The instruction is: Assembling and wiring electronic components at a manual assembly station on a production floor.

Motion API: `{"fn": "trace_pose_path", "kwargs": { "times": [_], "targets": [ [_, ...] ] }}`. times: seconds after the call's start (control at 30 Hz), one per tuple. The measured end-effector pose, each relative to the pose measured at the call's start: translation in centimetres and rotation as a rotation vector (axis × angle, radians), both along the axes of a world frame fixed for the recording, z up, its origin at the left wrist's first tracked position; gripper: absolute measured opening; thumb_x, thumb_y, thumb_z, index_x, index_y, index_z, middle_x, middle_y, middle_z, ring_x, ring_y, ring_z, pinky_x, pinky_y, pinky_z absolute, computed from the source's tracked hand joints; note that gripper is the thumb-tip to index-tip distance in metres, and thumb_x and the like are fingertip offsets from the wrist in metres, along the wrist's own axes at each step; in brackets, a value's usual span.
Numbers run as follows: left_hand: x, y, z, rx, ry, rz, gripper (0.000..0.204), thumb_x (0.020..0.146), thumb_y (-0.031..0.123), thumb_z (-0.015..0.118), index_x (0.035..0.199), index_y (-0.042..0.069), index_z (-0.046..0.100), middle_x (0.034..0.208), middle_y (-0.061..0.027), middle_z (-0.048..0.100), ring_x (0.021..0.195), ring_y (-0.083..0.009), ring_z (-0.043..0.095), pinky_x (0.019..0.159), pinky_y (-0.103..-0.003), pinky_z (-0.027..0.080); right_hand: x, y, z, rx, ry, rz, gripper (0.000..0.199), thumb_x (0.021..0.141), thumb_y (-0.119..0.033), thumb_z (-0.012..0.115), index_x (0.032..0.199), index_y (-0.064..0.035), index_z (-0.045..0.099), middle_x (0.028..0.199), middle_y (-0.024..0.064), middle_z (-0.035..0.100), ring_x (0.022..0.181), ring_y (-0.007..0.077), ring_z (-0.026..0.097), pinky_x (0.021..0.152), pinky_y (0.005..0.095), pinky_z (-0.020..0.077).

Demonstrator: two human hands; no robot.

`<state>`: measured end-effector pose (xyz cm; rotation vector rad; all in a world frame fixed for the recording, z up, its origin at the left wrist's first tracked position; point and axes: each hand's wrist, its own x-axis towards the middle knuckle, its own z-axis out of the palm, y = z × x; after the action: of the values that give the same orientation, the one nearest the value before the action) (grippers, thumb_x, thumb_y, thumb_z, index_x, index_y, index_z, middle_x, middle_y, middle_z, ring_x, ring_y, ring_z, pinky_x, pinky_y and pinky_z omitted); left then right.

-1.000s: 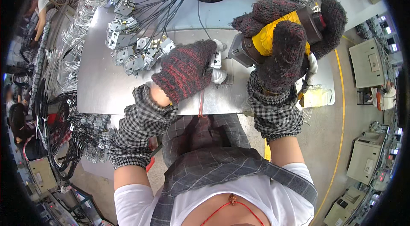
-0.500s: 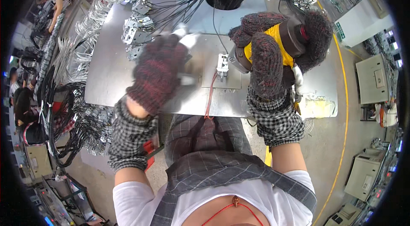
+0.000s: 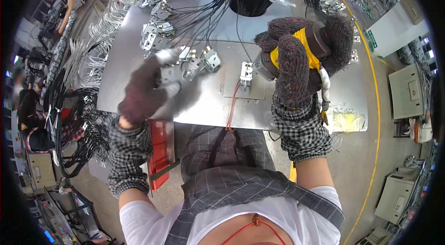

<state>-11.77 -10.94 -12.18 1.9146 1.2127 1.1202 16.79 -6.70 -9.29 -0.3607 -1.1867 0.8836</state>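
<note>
metal table [image 3: 199, 111]: black cables [image 3: 185, 25] and silver connectors [image 3: 156, 36] crowd its left, partly hidden by left grip [image 3: 143, 90], blurred, can't tell if holding. white-silver connector [image 3: 246, 73], reddish wires [image 3: 233, 101] below, sits mid-table beside yellow-taped dark tool [image 3: 319, 43]; right grip [image 3: 293, 66] clenched round the tool.

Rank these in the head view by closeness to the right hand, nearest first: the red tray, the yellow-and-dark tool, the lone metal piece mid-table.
1. Yellow-and-dark tool: gripped in the right hand.
2. Lone metal piece: on the table, just left of the tool.
3. Red tray: far lower left.
</note>
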Motion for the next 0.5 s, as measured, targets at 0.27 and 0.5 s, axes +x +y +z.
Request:
{"fn": "trace_pose_path", "kwargs": {
  "times": [0.27,0.5],
  "targets": [
    [5.9,0.6,-2.2,0.078,-0.351,-0.091,0.061,0.078,0.016,0.081,0.130,0.003,0.054,0.113,-0.0121,0.065,0.101,-0.0174,0.063,0.077,-0.031,0.056,1.3,0.3,1.0,-0.127,0.031,0.148,0.047,0.094,-0.029,0.062,0.131,-0.0050,0.046,0.099,0.0216,0.064,0.086,0.0350,0.067,0.074,0.0509,0.0586],
    [10.1,1.5,-2.3,0.327,0.152,-0.086,0.043,0.084,0.022,0.074,0.122,0.006,0.060,0.106,-0.0164,0.066,0.083,-0.0206,0.068,0.071,-0.032,0.056,1.9,1.3,1.5,0.087,0.094,0.027,0.056,0.098,-0.022,0.055,0.143,-0.0189,0.022,0.091,0.0267,0.063,0.067,0.0272,0.067,0.048,0.0348,0.0553]
  ]
}}
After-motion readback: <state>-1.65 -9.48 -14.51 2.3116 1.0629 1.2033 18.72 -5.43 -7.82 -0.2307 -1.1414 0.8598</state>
